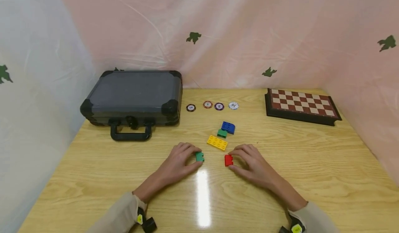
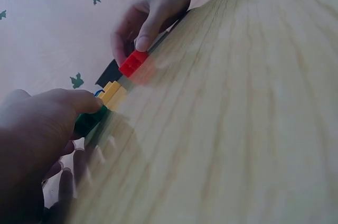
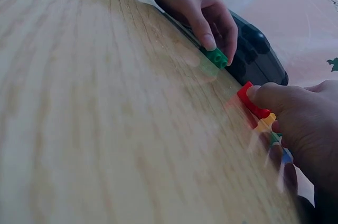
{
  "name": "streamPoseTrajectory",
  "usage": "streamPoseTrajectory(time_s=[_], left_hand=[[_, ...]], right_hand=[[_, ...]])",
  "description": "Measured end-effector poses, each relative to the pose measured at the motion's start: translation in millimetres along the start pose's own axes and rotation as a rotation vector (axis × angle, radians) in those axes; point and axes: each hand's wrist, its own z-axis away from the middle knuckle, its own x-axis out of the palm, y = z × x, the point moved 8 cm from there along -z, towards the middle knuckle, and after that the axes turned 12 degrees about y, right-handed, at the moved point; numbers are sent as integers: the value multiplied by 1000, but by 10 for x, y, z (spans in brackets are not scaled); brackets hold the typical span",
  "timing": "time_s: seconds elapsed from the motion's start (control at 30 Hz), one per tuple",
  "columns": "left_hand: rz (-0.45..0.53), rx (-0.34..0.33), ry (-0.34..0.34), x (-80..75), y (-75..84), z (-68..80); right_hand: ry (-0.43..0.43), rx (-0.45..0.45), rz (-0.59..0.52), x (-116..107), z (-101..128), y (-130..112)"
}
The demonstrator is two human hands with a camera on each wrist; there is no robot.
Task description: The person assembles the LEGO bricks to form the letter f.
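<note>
Left grip (image 1: 180,158) pinches green brick (image 1: 200,157) — right grip (image 1: 249,161) pinches red brick (image 1: 228,160); no writing legible.

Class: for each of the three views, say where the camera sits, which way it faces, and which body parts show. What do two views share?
Head: above, looking down the table; both hands and sleeves.
Left wrist: low behind the left hand, facing the right hand.
Right wrist: low behind the right hand, facing the left hand.
Shared: red brick and green brick.
</note>
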Motion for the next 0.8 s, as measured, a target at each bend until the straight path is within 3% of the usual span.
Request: streamPoseTrajectory(time_s=[0.4,0.8], left_hand=[[15,20,-7,18,30,-11],[40,46,-9,50,48,-14]], right_hand=[[11,3,-1,6,-17,14],[41,30,-83,-33,-8,-8]])
